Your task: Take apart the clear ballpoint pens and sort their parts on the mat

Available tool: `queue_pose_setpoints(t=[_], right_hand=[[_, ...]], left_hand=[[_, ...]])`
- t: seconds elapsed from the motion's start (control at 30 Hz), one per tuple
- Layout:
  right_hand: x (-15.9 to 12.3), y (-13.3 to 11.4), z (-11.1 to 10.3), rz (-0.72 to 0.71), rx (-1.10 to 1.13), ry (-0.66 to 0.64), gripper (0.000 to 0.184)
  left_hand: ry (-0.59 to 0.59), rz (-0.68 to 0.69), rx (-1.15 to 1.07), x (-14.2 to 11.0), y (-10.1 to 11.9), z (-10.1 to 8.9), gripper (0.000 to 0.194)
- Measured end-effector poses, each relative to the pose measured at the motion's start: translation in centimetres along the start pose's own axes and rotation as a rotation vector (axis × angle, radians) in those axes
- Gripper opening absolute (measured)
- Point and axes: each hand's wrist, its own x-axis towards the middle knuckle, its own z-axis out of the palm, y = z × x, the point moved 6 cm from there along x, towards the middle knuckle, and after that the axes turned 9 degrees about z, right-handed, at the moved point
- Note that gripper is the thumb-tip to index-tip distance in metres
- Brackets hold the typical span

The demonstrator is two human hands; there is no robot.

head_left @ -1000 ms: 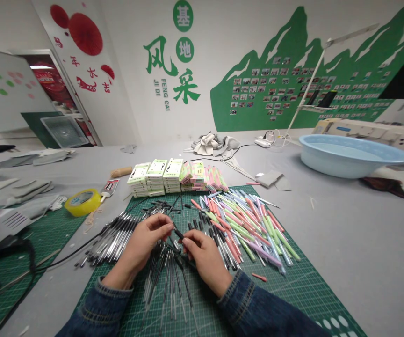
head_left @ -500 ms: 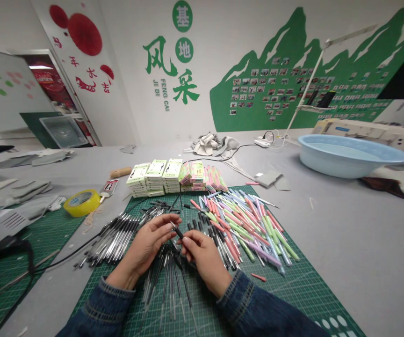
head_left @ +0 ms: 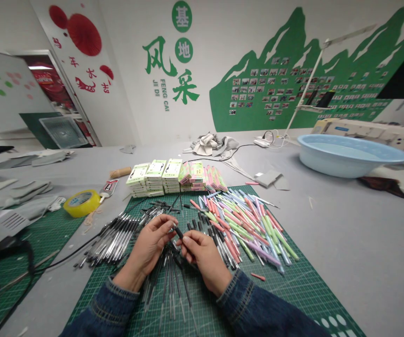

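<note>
Over the green cutting mat (head_left: 293, 290), both hands meet at a short black pen part (head_left: 178, 232). My right hand (head_left: 202, 252) pinches its lower end between thumb and fingers. My left hand (head_left: 153, 243) closes its thumb and fingertips on the upper end. Thin dark pen refills (head_left: 170, 285) fan out on the mat below the hands. Left of them lies a pile of clear pens with black ends (head_left: 114, 238). Loose black caps and pens (head_left: 219, 241) lie just right of my right hand, beside a heap of coloured pens (head_left: 251, 220).
Stacked small boxes (head_left: 156, 175) stand behind the mat. To the left are a yellow tape roll (head_left: 82, 203) and a black cable (head_left: 72, 254). A blue basin (head_left: 351, 159) sits at the back right, and grey cloth (head_left: 212, 144) lies near the wall.
My left hand has moved slightly right and its fingers have drawn in on the black pen part's upper end. My right hand has stayed nearly still.
</note>
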Motion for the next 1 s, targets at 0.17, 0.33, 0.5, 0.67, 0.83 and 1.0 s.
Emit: queue_pose_setpoints(t=[0.17, 0.33, 0.5, 0.67, 0.83, 1.0], right_hand=[[-0.3, 0.2, 0.6, 0.09, 0.116, -0.09, 0.024], [-0.6, 0.5, 1.5, 0.165, 0.271, -0.251, 0.022], [-0.1, 0.1, 1.2, 0.109, 0.348, -0.241, 0.021], [-0.2, -0.3, 0.9, 0.058, 0.288, -0.161, 0.024], [-0.3, -0.3, -0.4, 0.012, 0.119, 0.029, 0.029], [0.0, -0.2, -1.3, -0.031, 0.052, 0.119, 0.025]], left_hand=[[0.003, 0.025, 0.028, 0.3, -0.1, -0.5, 0.008], [-0.018, 0.017, -0.027, 0.1, -0.3, -0.3, 0.008], [-0.103, -0.035, -0.024, -0.6, -1.4, 1.2, 0.015], [-0.113, -0.008, 0.124, -0.3, -0.4, 1.2, 0.02], [0.203, 0.214, 0.516, 1.2, 6.4, -6.1, 0.037], [0.403, 0.09, 1.533, 1.1, 10.5, -14.7, 0.035]])
